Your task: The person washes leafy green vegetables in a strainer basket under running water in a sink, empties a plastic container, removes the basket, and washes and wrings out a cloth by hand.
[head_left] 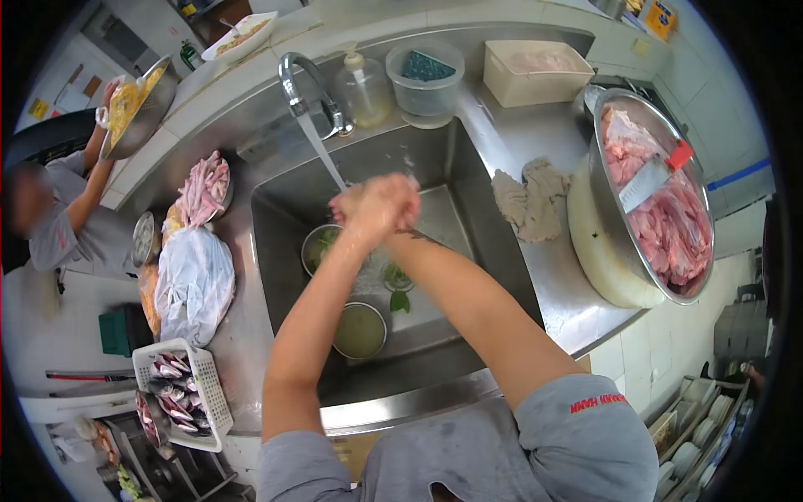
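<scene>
My left hand (386,205) and my right hand (341,206) are clasped together above the steel sink (493,284), wet and closed round each other. Water (322,152) from the curved tap (294,92) runs down onto them. I make out no object between them, though the fingers are partly blurred. Below them in the sink are a metal bowl (318,249) with green leaves, another bowl (360,331) of cloudy greenish liquid, and a loose green leaf (400,302).
Right of the sink, a large metal bowl (709,272) of raw meat holds a cleaver (642,186); a grey cloth (535,201) lies nearby. Left are a plastic bag (194,280) and a white basket (219,402) of fish. A person (71,226) holds a colander (155,113) beyond the counter.
</scene>
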